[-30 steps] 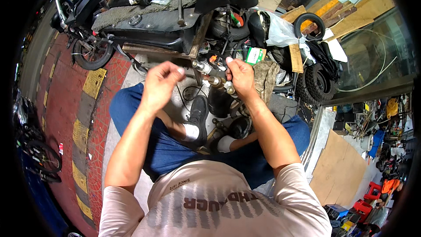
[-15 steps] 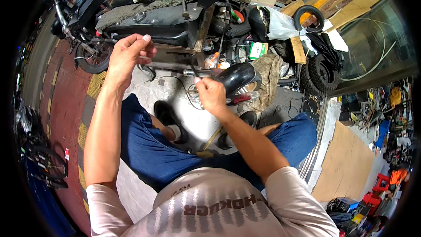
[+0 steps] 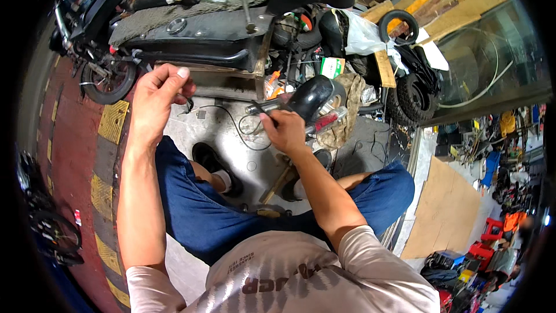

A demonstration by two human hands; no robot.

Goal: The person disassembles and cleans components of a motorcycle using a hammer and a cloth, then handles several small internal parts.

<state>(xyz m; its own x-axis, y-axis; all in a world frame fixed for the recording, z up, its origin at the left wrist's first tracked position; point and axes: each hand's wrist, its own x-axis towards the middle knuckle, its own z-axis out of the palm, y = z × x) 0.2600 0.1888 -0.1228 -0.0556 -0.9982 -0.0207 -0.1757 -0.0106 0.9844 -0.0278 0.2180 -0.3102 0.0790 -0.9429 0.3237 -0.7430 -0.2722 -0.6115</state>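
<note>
My left hand (image 3: 161,95) is raised at the left, in front of the bench. Its thumb and fingers are pinched together, and whatever they may hold is too small to make out. Lower and to the right, my right hand (image 3: 286,130) is closed around a thin black rod (image 3: 256,108) whose end sticks out past the thumb. Just beyond it lies a motorcycle front fork (image 3: 267,106) with a shiny black mudguard (image 3: 311,97) and a red part (image 3: 329,120). A hammer (image 3: 277,184) with a wooden handle rests on the floor between my feet.
A low bench (image 3: 217,81) carries a long black vehicle part (image 3: 202,40) and grey matting. Loose tyres (image 3: 412,101), wood planks (image 3: 463,11) and a camouflage cloth (image 3: 347,107) crowd the right. A thin cable (image 3: 229,117) loops over the floor. A motorcycle (image 3: 95,52) stands far left.
My view has shifted slightly. My left hand is a little lower, still pinched. My right hand has moved slightly right and turned, and the black rod now points more to the left.
</note>
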